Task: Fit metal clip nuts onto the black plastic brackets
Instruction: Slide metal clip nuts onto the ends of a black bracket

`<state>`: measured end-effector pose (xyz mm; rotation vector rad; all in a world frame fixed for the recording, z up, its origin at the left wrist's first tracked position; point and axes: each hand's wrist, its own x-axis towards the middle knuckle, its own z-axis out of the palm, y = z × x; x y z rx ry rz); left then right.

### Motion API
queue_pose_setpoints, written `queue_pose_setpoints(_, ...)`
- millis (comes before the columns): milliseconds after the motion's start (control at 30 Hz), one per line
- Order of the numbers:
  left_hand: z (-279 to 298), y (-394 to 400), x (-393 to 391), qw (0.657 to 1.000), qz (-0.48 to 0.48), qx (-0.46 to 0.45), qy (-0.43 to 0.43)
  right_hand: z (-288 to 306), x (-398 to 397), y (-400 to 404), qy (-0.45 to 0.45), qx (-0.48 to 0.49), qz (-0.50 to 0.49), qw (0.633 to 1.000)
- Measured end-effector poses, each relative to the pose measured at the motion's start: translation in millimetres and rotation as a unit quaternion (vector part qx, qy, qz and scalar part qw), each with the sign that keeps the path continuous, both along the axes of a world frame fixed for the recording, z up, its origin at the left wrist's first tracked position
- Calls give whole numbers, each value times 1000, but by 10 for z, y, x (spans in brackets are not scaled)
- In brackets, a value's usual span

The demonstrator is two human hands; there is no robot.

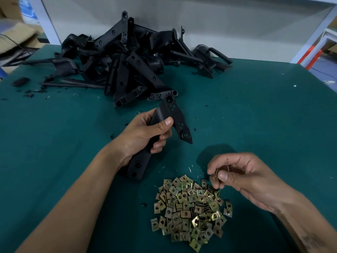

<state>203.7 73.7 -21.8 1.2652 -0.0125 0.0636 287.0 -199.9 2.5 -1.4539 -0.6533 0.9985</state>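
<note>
My left hand point(144, 136) grips a long black plastic bracket point(175, 115) around its middle, holding it just above the table with its holed tip pointing away and to the right. My right hand point(242, 178) pinches a metal clip nut point(217, 172) between thumb and fingertips, just above the far right edge of a heap of brass-coloured clip nuts point(191, 209). The two hands are apart, the bracket's tip roughly a hand's width from the pinched nut.
A big pile of black plastic brackets point(131, 59) lies at the back of the green table mat point(54, 143). Black plastic crumbs and offcuts point(27, 88) are scattered at the left. A white wall panel stands behind the pile; cardboard boxes sit off the far left corner.
</note>
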Motion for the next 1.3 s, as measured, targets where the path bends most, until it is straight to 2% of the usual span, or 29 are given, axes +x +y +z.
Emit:
queue_pose_setpoints(300, 16, -7, -5, 1000, 0, -1, 5, 40, -63, 47, -55, -41, 33, 997)
queue_pose_setpoints(433, 15, 10, -9, 1000, -5, -4, 9, 85, 32, 85, -67, -12, -30, 997)
queue_pose_setpoints(500, 16, 13, -11, 1000, -5, -3, 12, 141, 145, 164, -36, 21, -70, 997)
queue_pose_setpoints(633, 24, 12, -6, 1000, -9, -6, 14, 124, 336, 484, 92, 108, -119, 983)
queue_pose_setpoints(733, 18, 28, -5, 1000, -8, 4, 14, 16, 373, 737, 143, 134, -156, 968)
queue_pose_setpoints(1033, -17, 51, 30, 999, -5, 0, 35, -144, 325, 802, 191, 187, -120, 956)
queue_pose_setpoints(1300, -2, 28, 11, 999, 6, 11, 39, -121, 280, 901, 238, 212, -156, 935)
